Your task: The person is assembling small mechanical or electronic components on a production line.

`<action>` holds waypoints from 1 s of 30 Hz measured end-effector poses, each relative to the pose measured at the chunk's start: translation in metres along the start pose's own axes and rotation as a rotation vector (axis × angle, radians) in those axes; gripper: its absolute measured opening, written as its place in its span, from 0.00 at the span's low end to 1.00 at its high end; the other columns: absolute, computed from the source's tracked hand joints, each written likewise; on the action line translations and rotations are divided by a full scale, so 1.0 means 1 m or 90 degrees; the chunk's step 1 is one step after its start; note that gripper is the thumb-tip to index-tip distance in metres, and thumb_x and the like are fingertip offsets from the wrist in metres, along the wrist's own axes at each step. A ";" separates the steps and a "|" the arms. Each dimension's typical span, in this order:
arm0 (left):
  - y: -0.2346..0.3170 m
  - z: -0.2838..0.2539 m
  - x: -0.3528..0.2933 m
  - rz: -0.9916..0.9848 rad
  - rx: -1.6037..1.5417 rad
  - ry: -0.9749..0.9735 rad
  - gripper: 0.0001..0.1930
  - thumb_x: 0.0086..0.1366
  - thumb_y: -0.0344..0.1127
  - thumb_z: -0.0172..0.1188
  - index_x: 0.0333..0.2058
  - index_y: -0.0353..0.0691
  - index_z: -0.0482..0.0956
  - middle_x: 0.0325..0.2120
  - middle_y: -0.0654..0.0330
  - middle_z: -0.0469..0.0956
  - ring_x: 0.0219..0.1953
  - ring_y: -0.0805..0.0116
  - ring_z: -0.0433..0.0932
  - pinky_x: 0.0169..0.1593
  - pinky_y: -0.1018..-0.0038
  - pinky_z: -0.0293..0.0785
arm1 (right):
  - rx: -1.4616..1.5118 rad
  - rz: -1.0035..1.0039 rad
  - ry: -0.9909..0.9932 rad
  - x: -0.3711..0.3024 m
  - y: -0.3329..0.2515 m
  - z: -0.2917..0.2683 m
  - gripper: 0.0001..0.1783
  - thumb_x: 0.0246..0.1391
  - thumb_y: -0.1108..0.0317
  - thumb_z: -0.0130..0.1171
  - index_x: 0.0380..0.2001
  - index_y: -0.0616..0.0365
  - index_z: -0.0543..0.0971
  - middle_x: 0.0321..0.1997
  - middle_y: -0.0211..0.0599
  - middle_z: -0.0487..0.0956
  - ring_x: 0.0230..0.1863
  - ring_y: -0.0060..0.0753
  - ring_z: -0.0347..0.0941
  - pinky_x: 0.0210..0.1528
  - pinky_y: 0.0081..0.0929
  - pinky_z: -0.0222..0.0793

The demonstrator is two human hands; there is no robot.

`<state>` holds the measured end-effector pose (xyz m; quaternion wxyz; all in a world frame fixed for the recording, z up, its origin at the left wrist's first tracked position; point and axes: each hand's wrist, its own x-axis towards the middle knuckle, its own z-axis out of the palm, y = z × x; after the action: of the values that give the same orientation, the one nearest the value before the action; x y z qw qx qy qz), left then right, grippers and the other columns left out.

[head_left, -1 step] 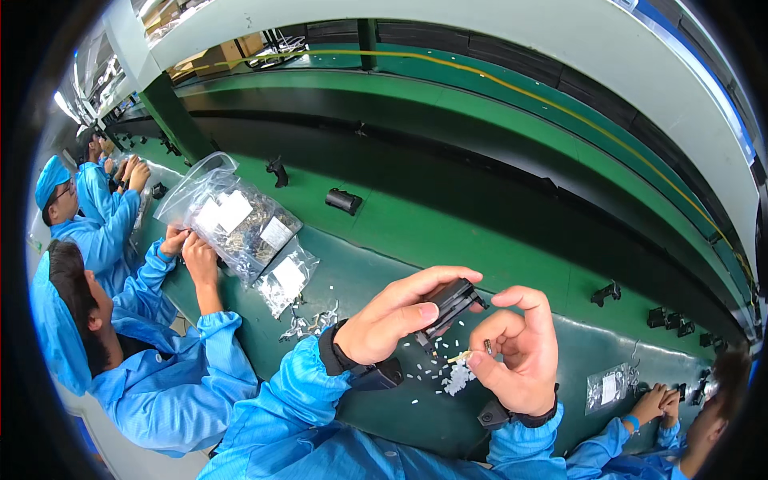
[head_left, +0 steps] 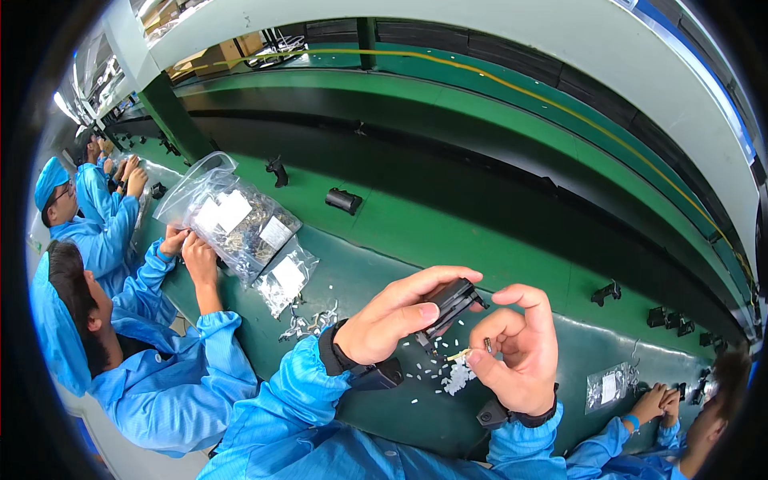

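Observation:
My left hand [head_left: 392, 316] grips a black plastic housing [head_left: 452, 306], its thumb along the near side and the fingers behind. Just to its right, my right hand [head_left: 518, 348] pinches a small dark metal piece [head_left: 488, 346] between thumb and a bent finger; its exact kind is too small to tell. The two hands are apart. Below them on the bench lies a pile of small white pieces [head_left: 458, 379], with several more scattered around it. A pale yellowish strip [head_left: 458, 356] rests by the pile. Another black part [head_left: 378, 374] sits under my left wrist, partly hidden.
Left of my hands lie a large clear bag of small parts [head_left: 240, 220], a smaller bag [head_left: 288, 276] and loose metal pieces [head_left: 308, 322]. Black parts [head_left: 344, 201] stand along the green strip beyond. Co-workers [head_left: 152, 376] sit on both sides. A clear bag [head_left: 608, 387] lies at right.

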<state>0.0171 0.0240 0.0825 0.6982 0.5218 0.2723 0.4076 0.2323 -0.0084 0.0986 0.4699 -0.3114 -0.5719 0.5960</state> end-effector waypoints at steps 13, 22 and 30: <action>-0.003 -0.001 0.000 -0.002 -0.015 0.009 0.37 0.69 0.54 0.54 0.69 0.36 0.63 0.49 0.61 0.76 0.46 0.74 0.74 0.47 0.77 0.70 | -0.005 -0.005 0.051 0.007 0.003 0.011 0.32 0.58 0.80 0.65 0.62 0.60 0.62 0.32 0.33 0.80 0.32 0.17 0.76 0.34 0.15 0.69; -0.013 -0.008 0.001 0.023 -0.046 0.054 0.37 0.69 0.53 0.55 0.70 0.37 0.62 0.52 0.60 0.75 0.45 0.74 0.73 0.46 0.75 0.69 | 0.090 0.004 0.043 0.011 0.013 0.014 0.32 0.58 0.81 0.64 0.62 0.64 0.63 0.34 0.35 0.81 0.35 0.19 0.78 0.36 0.17 0.73; -0.012 -0.007 0.005 0.058 -0.113 0.057 0.36 0.71 0.52 0.56 0.70 0.37 0.60 0.58 0.50 0.74 0.47 0.70 0.74 0.47 0.74 0.70 | -0.035 -0.046 0.093 0.013 0.017 0.014 0.30 0.57 0.81 0.65 0.61 0.64 0.66 0.35 0.37 0.83 0.35 0.20 0.79 0.36 0.18 0.75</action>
<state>0.0179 0.0304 0.0687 0.7095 0.4509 0.2420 0.4845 0.2115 -0.0004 0.0863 0.5229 -0.3461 -0.5628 0.5385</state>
